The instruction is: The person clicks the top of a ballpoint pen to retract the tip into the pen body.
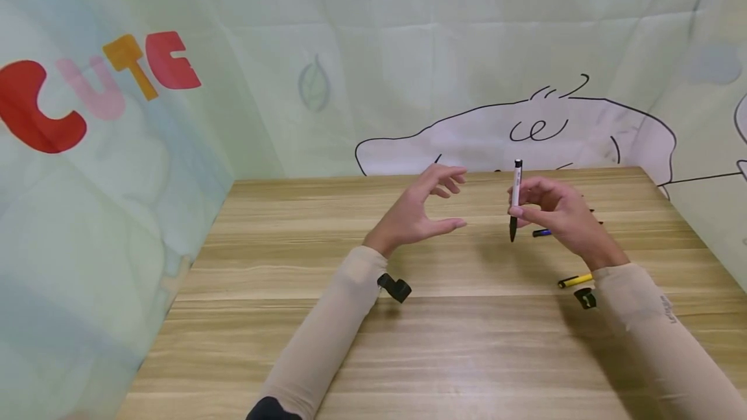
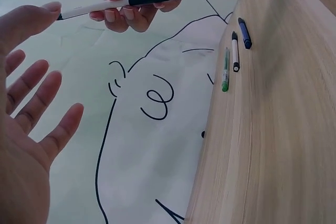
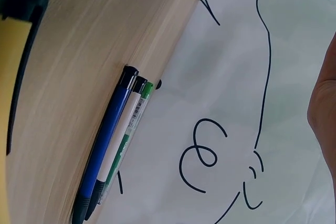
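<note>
My right hand (image 1: pixel 560 216) pinches a white pen with a black grip (image 1: pixel 517 186) between thumb and fingers. The pen stands nearly upright above the table, black tip down. To its left, my left hand (image 1: pixel 417 212) is raised with fingers spread and thumb apart, holding nothing. In the left wrist view, the left thumb (image 2: pixel 34 22) overlaps the pen's rear end, while the head view shows a gap between them. Only an edge of the right hand (image 3: pixel 323 103) shows in the right wrist view.
On the wooden table (image 1: pixel 280 342) lie a blue pen (image 3: pixel 110 135), another white pen (image 3: pixel 111 153) and a green-capped clear pen (image 3: pixel 137 109), side by side. A yellow pen (image 1: pixel 576 280) lies nearer, beside the right wrist. Printed cloth (image 1: pixel 280 50) hangs behind and at the sides.
</note>
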Motion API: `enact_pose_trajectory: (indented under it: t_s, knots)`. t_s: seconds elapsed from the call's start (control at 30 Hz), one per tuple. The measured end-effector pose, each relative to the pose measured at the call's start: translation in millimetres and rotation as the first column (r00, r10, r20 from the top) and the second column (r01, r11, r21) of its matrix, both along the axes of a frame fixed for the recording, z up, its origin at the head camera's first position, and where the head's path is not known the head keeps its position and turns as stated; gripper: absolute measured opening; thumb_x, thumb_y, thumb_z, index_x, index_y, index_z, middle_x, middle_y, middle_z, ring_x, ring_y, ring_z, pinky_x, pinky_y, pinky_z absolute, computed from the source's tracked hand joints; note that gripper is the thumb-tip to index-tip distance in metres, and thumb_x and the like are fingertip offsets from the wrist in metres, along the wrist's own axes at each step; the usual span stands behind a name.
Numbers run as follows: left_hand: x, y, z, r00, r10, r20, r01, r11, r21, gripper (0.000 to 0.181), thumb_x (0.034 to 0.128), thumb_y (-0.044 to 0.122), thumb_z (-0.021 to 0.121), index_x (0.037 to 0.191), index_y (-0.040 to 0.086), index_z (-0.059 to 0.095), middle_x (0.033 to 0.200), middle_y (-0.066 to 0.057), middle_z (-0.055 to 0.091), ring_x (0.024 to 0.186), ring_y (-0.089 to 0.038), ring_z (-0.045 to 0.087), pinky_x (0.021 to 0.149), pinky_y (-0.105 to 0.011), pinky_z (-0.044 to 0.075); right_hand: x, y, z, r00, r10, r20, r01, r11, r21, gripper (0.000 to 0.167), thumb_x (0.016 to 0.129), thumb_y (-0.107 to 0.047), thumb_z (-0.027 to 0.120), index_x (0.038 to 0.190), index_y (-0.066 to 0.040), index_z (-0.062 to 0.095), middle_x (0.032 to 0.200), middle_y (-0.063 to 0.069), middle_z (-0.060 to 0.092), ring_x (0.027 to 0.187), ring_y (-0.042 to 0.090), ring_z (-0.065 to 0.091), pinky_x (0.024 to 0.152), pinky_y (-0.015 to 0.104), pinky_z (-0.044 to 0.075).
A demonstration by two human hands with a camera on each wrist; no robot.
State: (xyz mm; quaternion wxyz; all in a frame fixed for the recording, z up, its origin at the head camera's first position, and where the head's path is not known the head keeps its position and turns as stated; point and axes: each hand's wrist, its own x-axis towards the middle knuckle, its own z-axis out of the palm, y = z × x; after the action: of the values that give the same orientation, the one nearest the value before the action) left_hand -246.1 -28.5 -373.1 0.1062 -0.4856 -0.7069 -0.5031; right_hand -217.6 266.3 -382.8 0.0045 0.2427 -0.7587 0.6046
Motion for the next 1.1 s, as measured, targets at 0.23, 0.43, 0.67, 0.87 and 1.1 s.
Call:
enact_pose_trajectory:
  t_s: [0.23, 0.43, 0.67, 0.87, 1.1]
  knots:
    - [-6.9, 8.2, -4.1, 1.000, 0.008, -0.005, -0.008, 1.000, -0.019, 0.082, 0.0801, 0.014, 0.088, 0.149, 0.009, 0.043, 0.131, -0.007, 0.055, 0.112, -0.019, 0.058, 0.097, -0.030, 0.054, -0.6, -4, 0.6, 1.000, 0.017, 0.015, -0.017, 1.000, -0.027, 0.027, 0.093, 0.002, 0.070, 0.119, 0.001, 0.061, 0.107, 0.016, 0.064, 0.095, 0.018, 0.069, 0.074, 0.031, 0.063]
    - [-10.5, 16.2, -4.1, 1.000, -0.011, -0.004, 0.011, 1.000, -0.021, 0.084, 0.0805, 0.015, 0.087, 0.151, 0.013, 0.041, 0.131, -0.006, 0.053, 0.111, -0.019, 0.058, 0.098, -0.029, 0.053, -1.8, -6, 0.5, 0.999, 0.031, 0.019, -0.030, 0.999, -0.037, 0.026, 0.094, 0.002, 0.069, 0.119, 0.001, 0.061, 0.107, 0.012, 0.066, 0.096, 0.018, 0.069, 0.075, 0.031, 0.063]
    - [-14.6, 25.4, -5.9, 1.000, -0.029, 0.013, 0.029, 0.999, -0.016, 0.088, 0.0794, 0.012, 0.088, 0.152, 0.011, 0.038, 0.132, -0.012, 0.053, 0.110, -0.015, 0.056, 0.098, -0.032, 0.054, -2.2, -10, 2.0, 1.000, 0.029, 0.010, -0.029, 0.999, -0.031, 0.029, 0.094, 0.001, 0.070, 0.119, 0.007, 0.057, 0.109, 0.016, 0.064, 0.098, 0.017, 0.069, 0.075, 0.031, 0.063]
    - [-14.3, 33.4, -4.0, 0.999, -0.040, 0.027, 0.041, 0.999, -0.008, 0.093, 0.0777, 0.010, 0.089, 0.153, 0.010, 0.036, 0.133, -0.008, 0.052, 0.110, -0.016, 0.057, 0.099, -0.030, 0.053, -2.2, -13, 3.2, 0.999, 0.046, 0.003, -0.046, 0.998, -0.047, 0.026, 0.094, 0.002, 0.069, 0.117, 0.004, 0.059, 0.106, 0.013, 0.065, 0.099, 0.015, 0.069, 0.075, 0.033, 0.063]
    - [-6.8, 40.9, 7.9, 0.995, -0.062, 0.076, 0.063, 0.998, -0.008, 0.096, 0.0756, 0.000, 0.088, 0.153, 0.005, 0.031, 0.132, -0.016, 0.050, 0.110, -0.027, 0.056, 0.099, -0.035, 0.053, -2.9, -16, 4.3, 0.997, 0.072, -0.002, -0.072, 0.994, -0.078, 0.027, 0.093, 0.005, 0.069, 0.117, 0.006, 0.058, 0.104, 0.009, 0.066, 0.098, 0.017, 0.069, 0.074, 0.037, 0.063]
